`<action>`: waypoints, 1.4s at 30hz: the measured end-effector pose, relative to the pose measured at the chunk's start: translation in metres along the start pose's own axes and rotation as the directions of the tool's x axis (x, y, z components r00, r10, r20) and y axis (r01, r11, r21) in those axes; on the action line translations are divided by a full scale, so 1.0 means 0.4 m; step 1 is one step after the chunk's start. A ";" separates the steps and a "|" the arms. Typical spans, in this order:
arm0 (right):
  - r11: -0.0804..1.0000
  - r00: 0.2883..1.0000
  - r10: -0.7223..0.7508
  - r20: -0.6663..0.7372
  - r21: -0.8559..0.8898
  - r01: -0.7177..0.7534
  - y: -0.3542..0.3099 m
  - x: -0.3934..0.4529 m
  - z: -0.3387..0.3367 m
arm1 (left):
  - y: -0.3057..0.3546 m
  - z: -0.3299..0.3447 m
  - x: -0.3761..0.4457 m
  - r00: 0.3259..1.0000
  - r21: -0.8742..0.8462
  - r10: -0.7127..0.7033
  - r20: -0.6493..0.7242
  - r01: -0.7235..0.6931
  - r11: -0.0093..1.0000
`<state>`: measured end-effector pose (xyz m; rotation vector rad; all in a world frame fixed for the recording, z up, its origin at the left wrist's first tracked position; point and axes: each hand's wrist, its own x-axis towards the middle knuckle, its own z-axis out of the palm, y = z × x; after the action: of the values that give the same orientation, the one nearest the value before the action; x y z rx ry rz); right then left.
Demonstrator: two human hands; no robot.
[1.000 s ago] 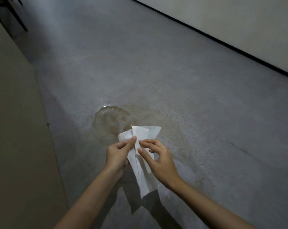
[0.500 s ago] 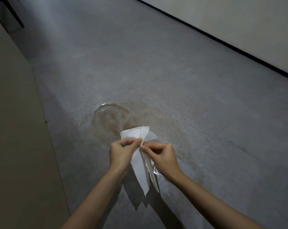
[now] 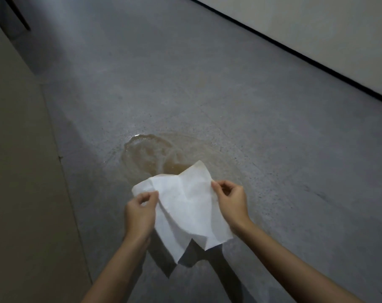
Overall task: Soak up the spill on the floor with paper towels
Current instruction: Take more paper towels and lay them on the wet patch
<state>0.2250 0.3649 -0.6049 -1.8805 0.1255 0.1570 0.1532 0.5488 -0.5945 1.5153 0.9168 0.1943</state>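
The paper towel point(image 3: 186, 206) has been pulled open, so what was a narrow folded strip half a second ago is now spread into a wide crumpled sheet. The left hand point(image 3: 139, 212) and right hand point(image 3: 230, 200), pinched together at center frame before, are now held apart at opposite edges.

We see a thin, matt white paper towel point(image 3: 185, 206), softly creased, above a speckled grey concrete-looking floor point(image 3: 207, 84), matt except where the brownish spill point(image 3: 150, 154) lies glossy and wet.
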 end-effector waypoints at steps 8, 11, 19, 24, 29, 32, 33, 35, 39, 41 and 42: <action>0.971 0.984 -0.057 0.166 -0.222 0.094 0.036 0.173 0.043 | -0.091 -0.131 -0.035 0.932 -0.011 0.030 -0.362 -0.036 0.999; 0.943 0.956 -0.129 0.262 -0.266 0.200 0.050 0.261 0.103 | -0.099 -0.163 -0.039 0.910 0.007 0.090 -0.405 -0.096 0.995; 0.867 0.925 -0.190 0.328 -0.387 0.315 0.103 0.428 0.198 | -0.134 -0.193 -0.034 0.905 -0.086 0.072 -0.418 -0.118 0.989; 0.788 0.916 -0.209 0.344 -0.495 0.366 0.124 0.486 0.208 | -0.116 -0.189 -0.035 0.885 -0.059 0.116 -0.450 -0.159 0.985; 0.529 0.856 -0.454 0.248 -0.698 0.482 0.131 0.425 0.216 | -0.091 -0.180 -0.044 0.893 -0.087 0.137 -0.429 -0.191 0.978; 0.417 0.749 -0.491 0.445 -0.635 0.650 0.171 0.334 0.228 | -0.083 -0.174 -0.042 0.889 -0.092 0.140 -0.435 -0.199 0.976; 0.376 0.726 -0.444 0.524 -0.627 0.682 0.192 0.312 0.228 | -0.084 -0.172 -0.040 0.887 -0.081 0.149 -0.436 -0.204 0.976; 0.329 0.718 -0.319 0.618 -0.638 0.696 0.235 0.291 0.228 | -0.092 -0.174 -0.036 0.888 -0.052 0.164 -0.430 -0.206 0.977; 0.294 0.737 -0.239 0.632 -0.677 0.675 0.271 0.290 0.231 | -0.103 -0.175 -0.042 0.908 -0.093 0.142 -0.394 -0.192 0.977; 0.292 0.743 -0.244 0.623 -0.684 0.669 0.276 0.291 0.233 | -0.101 -0.172 -0.045 0.907 -0.105 0.150 -0.393 -0.206 0.973; 0.295 0.744 -0.249 0.620 -0.683 0.668 0.277 0.290 0.233 | -0.101 -0.171 -0.045 0.906 -0.112 0.153 -0.396 -0.213 0.971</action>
<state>0.3168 0.4182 -0.7569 -2.8014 -1.0499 0.2158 0.0819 0.5851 -0.6104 1.4436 1.0391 0.7067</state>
